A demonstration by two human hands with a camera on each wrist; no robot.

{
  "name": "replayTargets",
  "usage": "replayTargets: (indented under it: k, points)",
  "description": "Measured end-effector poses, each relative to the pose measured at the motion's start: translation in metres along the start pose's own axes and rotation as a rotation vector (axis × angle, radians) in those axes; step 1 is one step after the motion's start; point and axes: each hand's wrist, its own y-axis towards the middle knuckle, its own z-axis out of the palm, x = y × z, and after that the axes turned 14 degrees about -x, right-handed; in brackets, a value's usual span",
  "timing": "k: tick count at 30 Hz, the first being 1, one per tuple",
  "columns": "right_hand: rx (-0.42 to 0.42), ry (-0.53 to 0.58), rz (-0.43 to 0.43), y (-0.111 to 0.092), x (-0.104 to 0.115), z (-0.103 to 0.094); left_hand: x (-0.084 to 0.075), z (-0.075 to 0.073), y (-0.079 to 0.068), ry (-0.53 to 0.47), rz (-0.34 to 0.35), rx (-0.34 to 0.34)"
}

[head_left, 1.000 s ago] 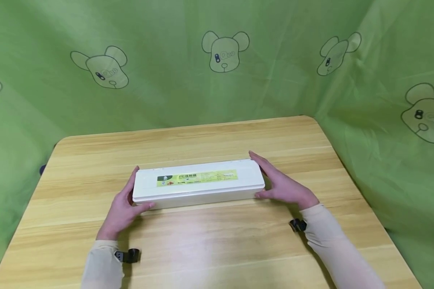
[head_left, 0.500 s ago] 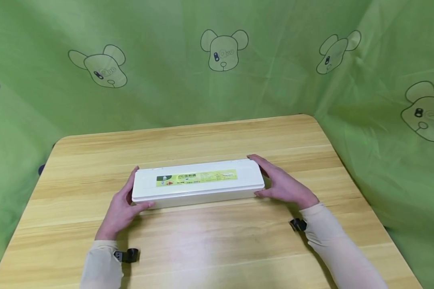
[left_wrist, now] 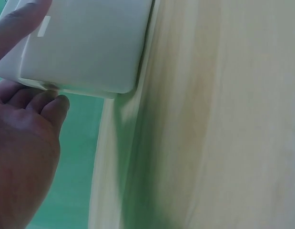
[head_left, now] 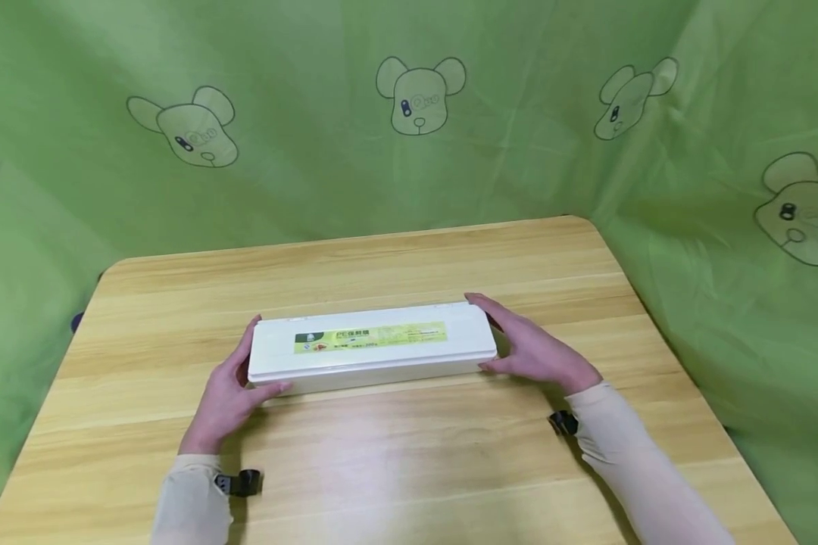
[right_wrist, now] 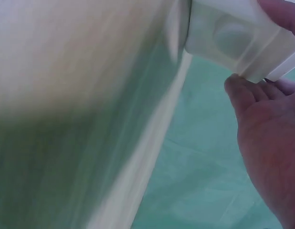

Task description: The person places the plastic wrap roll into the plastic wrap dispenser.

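A long white cling film box lies lid up near the middle of the table, a yellow-green label along its top. My left hand grips its left end, thumb on the front side and fingers round the back corner. At the other end, my right hand holds it the same way, thumb low at the front. The left wrist view has the white end face between thumb and curled fingers. In the right wrist view a round recess marks the opposite end. The box's underside is hidden.
The wood-grain table has rounded far corners. Green curtains printed with bear heads hang behind it and along the sides. Black straps with small devices sit at both wrists.
The right fingertips have settled slightly nearer along the box's back corner. The box and the left hand have stayed almost where they were, with only a slight shift of the head view.
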Motion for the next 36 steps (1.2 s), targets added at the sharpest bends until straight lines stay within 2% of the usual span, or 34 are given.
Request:
replayTargets:
  k: [7, 16, 29, 36]
  points:
    - [0.018, 0.094, 0.053, 0.002, -0.003, 0.002, 0.0, 0.0, 0.0, -0.008, -0.003, 0.009]
    - [0.041, 0.124, 0.107, 0.006, -0.005, 0.004, 0.002, -0.001, 0.001, -0.079, 0.02, 0.007]
    - [0.056, 0.139, 0.117, 0.009, -0.002, 0.004, 0.004, -0.013, 0.008, 0.033, 0.073, 0.123]
    - [0.064, 0.127, 0.107, 0.009, -0.001, 0.003, 0.005, -0.017, 0.008, 0.073, 0.066, 0.122]
